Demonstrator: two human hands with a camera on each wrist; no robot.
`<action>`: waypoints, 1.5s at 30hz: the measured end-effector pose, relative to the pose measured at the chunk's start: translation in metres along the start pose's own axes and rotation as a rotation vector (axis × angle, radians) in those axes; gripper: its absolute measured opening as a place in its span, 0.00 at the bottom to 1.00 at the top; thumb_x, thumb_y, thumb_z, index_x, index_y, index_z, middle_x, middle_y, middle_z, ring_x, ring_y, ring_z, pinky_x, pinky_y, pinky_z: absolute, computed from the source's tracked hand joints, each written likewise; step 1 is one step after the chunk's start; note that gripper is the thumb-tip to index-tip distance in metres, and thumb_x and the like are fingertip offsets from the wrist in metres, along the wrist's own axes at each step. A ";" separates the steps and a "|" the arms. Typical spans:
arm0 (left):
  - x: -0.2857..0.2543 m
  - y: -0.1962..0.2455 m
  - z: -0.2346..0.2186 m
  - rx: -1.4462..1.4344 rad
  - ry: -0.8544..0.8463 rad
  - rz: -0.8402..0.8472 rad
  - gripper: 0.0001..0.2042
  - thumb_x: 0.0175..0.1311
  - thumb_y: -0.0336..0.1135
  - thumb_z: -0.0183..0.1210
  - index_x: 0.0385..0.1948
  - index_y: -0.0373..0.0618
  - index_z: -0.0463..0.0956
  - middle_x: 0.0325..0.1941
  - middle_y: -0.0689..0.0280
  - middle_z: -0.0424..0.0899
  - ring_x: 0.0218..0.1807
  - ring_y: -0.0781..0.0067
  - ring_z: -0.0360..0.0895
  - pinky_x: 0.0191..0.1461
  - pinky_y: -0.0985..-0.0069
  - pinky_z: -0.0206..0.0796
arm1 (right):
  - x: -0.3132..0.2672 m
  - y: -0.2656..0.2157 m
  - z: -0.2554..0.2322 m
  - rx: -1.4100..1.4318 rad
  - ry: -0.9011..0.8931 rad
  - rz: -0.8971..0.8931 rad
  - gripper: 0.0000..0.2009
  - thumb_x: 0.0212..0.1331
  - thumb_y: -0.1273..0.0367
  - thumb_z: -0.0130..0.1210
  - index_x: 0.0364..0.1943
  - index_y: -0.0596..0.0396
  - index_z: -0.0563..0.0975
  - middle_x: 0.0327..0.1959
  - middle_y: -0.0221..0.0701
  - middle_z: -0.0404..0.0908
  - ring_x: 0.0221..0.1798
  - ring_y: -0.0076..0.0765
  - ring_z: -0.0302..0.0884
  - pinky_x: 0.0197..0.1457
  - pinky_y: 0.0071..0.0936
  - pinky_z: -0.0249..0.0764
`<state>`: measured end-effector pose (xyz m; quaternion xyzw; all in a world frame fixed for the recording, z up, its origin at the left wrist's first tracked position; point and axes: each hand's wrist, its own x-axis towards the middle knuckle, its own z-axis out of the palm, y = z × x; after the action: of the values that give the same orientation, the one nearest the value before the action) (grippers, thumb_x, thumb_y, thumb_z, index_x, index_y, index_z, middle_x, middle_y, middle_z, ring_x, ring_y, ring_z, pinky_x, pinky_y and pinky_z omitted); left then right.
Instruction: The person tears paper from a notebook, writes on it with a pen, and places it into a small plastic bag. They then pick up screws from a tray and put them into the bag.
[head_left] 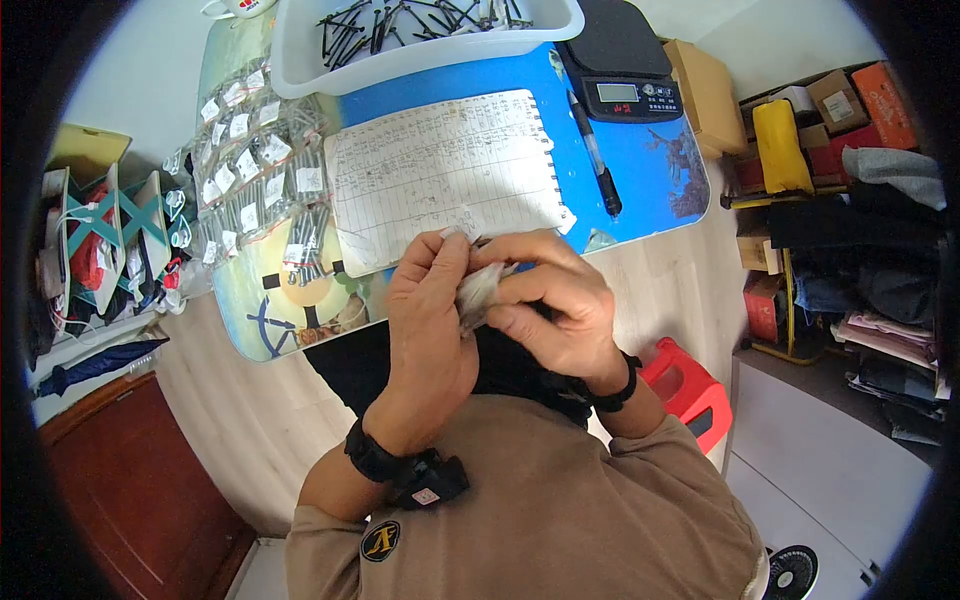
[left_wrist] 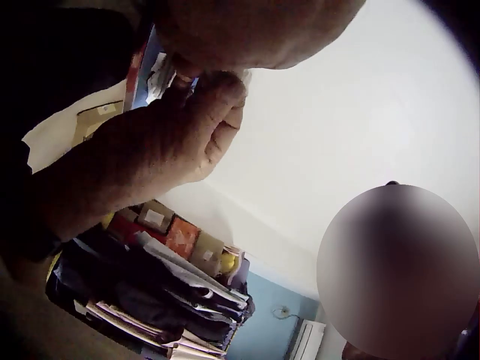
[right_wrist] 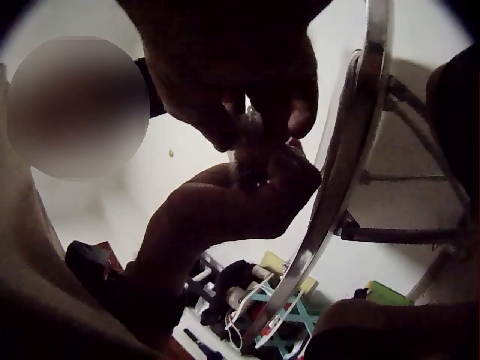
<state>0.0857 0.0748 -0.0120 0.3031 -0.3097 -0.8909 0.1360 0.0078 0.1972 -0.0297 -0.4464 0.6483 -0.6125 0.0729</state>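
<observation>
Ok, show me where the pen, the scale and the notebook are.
Pen (head_left: 596, 158): head view, on the middle of its barrel.
Scale (head_left: 612, 40): head view, on its black top plate.
Notebook (head_left: 445, 165): head view, on its written page.

at the near side of the table (head_left: 655, 190), the left grip (head_left: 425, 305) and the right grip (head_left: 560, 305) of the person were pinching together one small, whitish clear bag (head_left: 480, 290). beyond them, a notebook (head_left: 440, 165) with handwritten lines lay open. just to the left of it, there were many small filled packets (head_left: 262, 170) with white labels, lying close together. at the far side was a white tub (head_left: 430, 55), which contained long dark screws (head_left: 345, 40). to the right of this tub there was a black scale (head_left: 625, 75), and near it lay a pen (head_left: 597, 155).
</observation>
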 end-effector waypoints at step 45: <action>0.004 0.004 -0.002 0.438 -0.087 -0.008 0.06 0.73 0.34 0.57 0.38 0.44 0.76 0.23 0.76 0.72 0.22 0.90 0.64 0.25 0.87 0.59 | 0.022 0.013 -0.018 0.326 0.029 0.619 0.05 0.61 0.75 0.63 0.40 0.59 0.82 0.28 0.19 0.79 0.28 0.10 0.70 0.29 0.14 0.68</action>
<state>0.0841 0.0689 -0.0126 0.2879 -0.5002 -0.8151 0.0501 -0.0234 0.1938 -0.0270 -0.2025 0.6474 -0.6631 0.3165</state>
